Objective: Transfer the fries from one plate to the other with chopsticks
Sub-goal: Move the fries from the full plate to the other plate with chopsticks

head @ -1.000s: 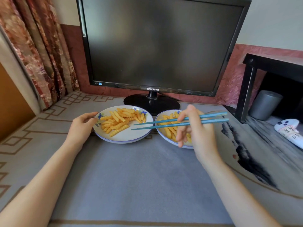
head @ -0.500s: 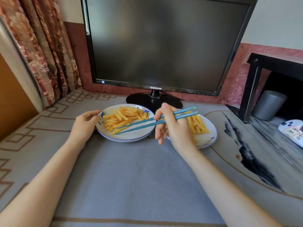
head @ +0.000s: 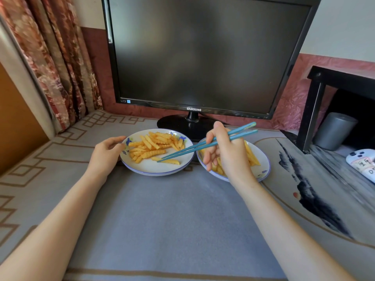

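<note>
Curtain (head: 56, 57), one, patterned, upper left of the frame, cut off by the top edge.
Left hand (head: 105, 153), one, left of centre; fingers curled onto the left edge of the left plate (head: 154, 173), holding it.
Plates, two, white with blue rims, side by side at mid-frame on a grey cloth (head: 162, 220).
Fries (head: 152, 145) on the left plate: one overlapping heap, too tangled to count, with two loose pieces nearer the lower rim.
Chopsticks (head: 192, 148), two, teal, slanting down to the left; tips close together at the loose pieces. Whether they pinch one cannot be made out.
Right hand (head: 229, 157), one, clasping both chopsticks near their upper ends.
Right plate (head: 265, 159): largely hidden behind the right hand; a few fries (head: 250, 157) show, number unclear.
Monitor (head: 203, 57), one, dark, top cropped.
Black shelf (head: 312, 110), one, right edge, cut off; one grey cylinder (head: 332, 131) beneath.
White controller (head: 363, 162), one, cropped at the right border.
</note>
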{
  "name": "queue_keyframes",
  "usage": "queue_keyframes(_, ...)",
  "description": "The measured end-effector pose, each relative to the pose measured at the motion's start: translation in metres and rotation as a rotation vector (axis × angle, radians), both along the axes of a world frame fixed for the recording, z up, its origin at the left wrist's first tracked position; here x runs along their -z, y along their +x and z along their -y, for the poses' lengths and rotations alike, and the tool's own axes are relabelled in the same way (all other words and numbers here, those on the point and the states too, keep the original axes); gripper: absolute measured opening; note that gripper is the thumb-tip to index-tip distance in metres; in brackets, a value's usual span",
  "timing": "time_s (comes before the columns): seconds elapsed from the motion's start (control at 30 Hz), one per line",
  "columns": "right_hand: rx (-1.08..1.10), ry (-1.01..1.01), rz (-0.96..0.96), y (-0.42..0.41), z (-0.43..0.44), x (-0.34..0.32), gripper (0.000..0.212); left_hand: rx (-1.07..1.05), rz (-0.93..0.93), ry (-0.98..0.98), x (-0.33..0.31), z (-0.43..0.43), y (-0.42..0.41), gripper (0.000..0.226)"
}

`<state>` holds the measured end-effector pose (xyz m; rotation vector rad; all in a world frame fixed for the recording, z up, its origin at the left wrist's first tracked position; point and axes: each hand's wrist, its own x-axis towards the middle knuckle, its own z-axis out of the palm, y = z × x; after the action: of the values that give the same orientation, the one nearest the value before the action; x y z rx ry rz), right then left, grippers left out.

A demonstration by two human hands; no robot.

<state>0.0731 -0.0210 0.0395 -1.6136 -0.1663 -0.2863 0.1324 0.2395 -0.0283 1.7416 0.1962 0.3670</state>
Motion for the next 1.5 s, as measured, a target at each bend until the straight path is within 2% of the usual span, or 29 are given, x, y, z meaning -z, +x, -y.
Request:
queue_keyframes(0.33, 0.065, 0.006, -0.009, -0.007, 0.023, 0.002, 0.039, -0.011, -0.002, 0.015, -0.002, 0.002, -0.002, 0.028)
queue_keyframes(0.7, 0.196, 0.132, -0.008, -0.013, 0.028, 0.0, 0.043, -0.017, -0.007, 0.008, -0.004, 0.004, -0.004, 0.027)
queue_keyframes(1.0, 0.363, 0.18, 0.145, -0.028, 0.074, -0.013, 0.037, -0.01, -0.007, 0.016, -0.002, 0.002, -0.002, 0.028)
queue_keyframes(1.2, 0.552, 0.23, 0.144, -0.039, 0.117, -0.009, 0.033, -0.02, -0.013, 0.028, -0.002, 0.002, -0.002, 0.028)
queue_keyframes(1.5, 0.527, 0.169, 0.12, -0.057, 0.134, 0.001, 0.036, -0.027, -0.011, 0.033, -0.004, 0.004, -0.004, 0.028)
